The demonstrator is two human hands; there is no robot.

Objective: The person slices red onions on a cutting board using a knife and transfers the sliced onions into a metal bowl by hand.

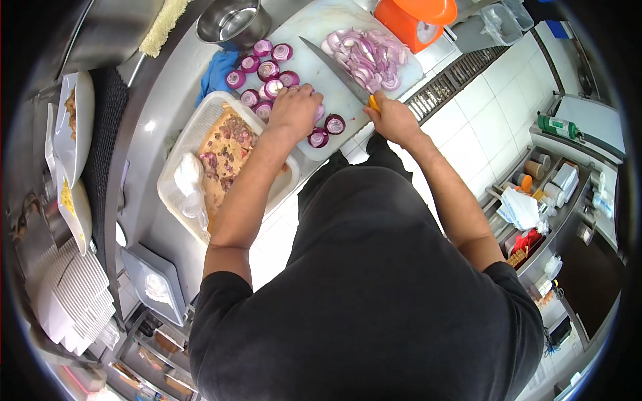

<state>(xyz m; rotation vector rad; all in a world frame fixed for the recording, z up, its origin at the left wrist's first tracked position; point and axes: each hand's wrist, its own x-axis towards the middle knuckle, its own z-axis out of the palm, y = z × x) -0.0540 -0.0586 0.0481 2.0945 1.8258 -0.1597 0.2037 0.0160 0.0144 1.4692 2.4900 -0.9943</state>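
My right hand (394,121) is closed around the yellow handle of a kitchen knife (334,69), whose blade lies slantwise over the white cutting board (351,134), pointing to the upper left. Right beside the blade is a heap of sliced red onion (371,59). On the board's left side, my left hand (294,110) has its fingers curled down on a red onion (319,113), mostly hidden beneath them. Several peeled, trimmed red onions (268,71) cluster just beyond that hand. Two more trimmed onions (335,123) sit near the board's front edge.
Left of the board stands a white plastic basket (175,144) with food scraps and a crumpled plastic bag. A steel pot (233,23) and blue cloth (217,75) are at the back left. An orange scale (414,23) borders the board at the back right.
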